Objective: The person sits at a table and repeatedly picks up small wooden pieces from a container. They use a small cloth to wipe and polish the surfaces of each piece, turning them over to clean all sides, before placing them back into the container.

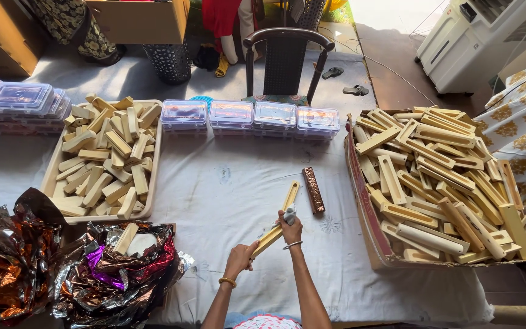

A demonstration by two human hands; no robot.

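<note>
A long yellow slotted mould (280, 218) lies slanted on the white cloth in front of me. My left hand (240, 256) grips its near end. My right hand (290, 226) presses a small grey-white wad into the mould's middle. A wrapped bar in shiny copper foil (313, 189) lies just right of the mould's far end, apart from both hands.
A cream tray (51, 172) of pale bars sits at left. A cardboard box (368, 207) heaped with yellow moulds stands at right. Clear lidded boxes (249, 115) line the far edge. Crumpled foil sheets (111, 274) pile at near left. A dark chair (285, 55) stands beyond the table.
</note>
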